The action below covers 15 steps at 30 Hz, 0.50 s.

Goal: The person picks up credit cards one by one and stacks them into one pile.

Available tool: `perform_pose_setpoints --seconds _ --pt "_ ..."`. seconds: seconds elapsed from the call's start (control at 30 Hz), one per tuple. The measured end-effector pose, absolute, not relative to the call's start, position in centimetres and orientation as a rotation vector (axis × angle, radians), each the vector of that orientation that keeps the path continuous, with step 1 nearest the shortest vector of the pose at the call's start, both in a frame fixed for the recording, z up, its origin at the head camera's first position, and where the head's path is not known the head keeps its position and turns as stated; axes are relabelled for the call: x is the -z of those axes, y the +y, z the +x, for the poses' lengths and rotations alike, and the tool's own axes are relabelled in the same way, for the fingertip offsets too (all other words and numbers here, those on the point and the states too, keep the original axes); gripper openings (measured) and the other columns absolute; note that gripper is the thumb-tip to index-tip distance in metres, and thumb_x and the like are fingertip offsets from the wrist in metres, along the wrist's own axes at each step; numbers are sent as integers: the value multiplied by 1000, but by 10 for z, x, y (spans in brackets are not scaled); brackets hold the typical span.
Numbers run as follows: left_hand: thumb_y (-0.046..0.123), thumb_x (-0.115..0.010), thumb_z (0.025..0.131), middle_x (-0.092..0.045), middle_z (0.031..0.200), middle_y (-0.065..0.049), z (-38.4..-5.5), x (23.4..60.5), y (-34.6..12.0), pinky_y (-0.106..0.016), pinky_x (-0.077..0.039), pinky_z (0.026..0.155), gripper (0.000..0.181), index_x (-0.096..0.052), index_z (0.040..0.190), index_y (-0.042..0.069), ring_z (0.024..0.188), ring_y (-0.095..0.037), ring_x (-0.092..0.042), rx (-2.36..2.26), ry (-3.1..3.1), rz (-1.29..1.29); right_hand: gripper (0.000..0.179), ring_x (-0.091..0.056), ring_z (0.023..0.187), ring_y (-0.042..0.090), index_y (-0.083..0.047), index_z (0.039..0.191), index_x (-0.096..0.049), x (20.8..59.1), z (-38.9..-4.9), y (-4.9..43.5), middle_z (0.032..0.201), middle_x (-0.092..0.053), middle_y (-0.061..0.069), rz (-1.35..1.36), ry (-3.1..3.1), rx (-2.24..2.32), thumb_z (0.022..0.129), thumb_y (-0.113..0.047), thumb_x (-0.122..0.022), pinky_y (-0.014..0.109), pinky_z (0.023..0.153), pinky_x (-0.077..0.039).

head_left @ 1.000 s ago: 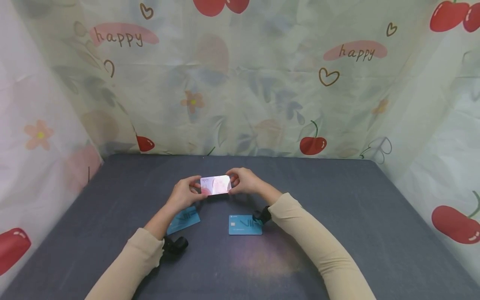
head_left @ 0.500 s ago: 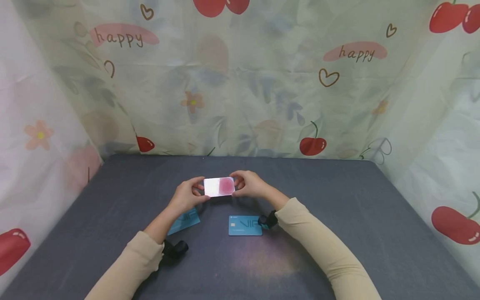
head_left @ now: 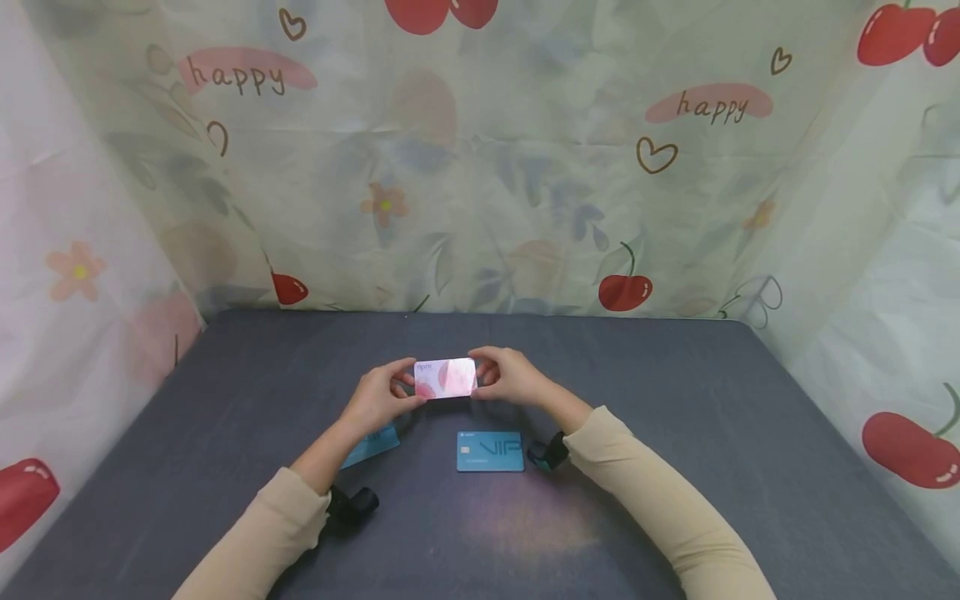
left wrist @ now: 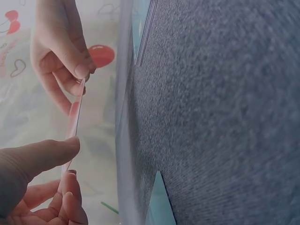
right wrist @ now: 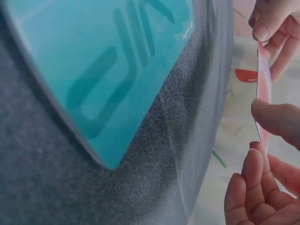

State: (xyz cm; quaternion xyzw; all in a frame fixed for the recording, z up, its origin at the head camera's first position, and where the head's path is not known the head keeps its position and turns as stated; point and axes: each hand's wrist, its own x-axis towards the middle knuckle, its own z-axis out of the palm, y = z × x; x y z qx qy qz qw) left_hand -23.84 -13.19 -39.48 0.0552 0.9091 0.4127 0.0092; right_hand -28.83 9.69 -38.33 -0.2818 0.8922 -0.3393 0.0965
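A pink and white card [head_left: 446,379] is held up above the table, its printed face toward the head camera. My left hand [head_left: 378,397] pinches its left edge between thumb and fingers. At the opposite edge, my right hand [head_left: 513,377] grips it the same way. The left wrist view shows the card [left wrist: 75,115] nearly edge-on and thin. Below the hands lies a blue VIP card [head_left: 490,452], which looks like a small stack from the side in the left wrist view. Another blue card [head_left: 372,447] lies tilted, partly hidden by my left forearm.
A dark grey cloth [head_left: 675,400] covers the table. Behind it hangs a curtain [head_left: 480,208] printed with cherries, hearts and flowers, and similar sheets close both sides. Black wrist cameras sit under my left wrist [head_left: 354,505] and right wrist [head_left: 549,451].
Both hands have shifted slightly right and nearer with the pink card. Glare on its face has moved and lessened. More of the middle blue card shows as my right wrist moved off it.
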Motion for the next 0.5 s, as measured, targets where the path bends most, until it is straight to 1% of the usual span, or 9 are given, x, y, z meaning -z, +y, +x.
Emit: perform_pose_setpoints --seconds 0.33,0.5 --pt "10 -72 80 -63 104 -15 -234 393 -126 -22 -47 61 60 -47 134 2 75 -16 -55 -1300 2812 190 61 -56 80 12 -1 131 -49 383 -279 105 96 -62 10 -822 2659 1051 77 -10 -75 25 76 -52" --pt "10 -72 80 -62 104 -15 -233 393 -124 -23 -49 64 60 -47 134 1 74 -15 -55 -1298 2805 198 60 -57 82 14 0 131 -49 384 -275 109 96 -62 10 -836 2648 1078 78 -11 -74 27 78 -53"
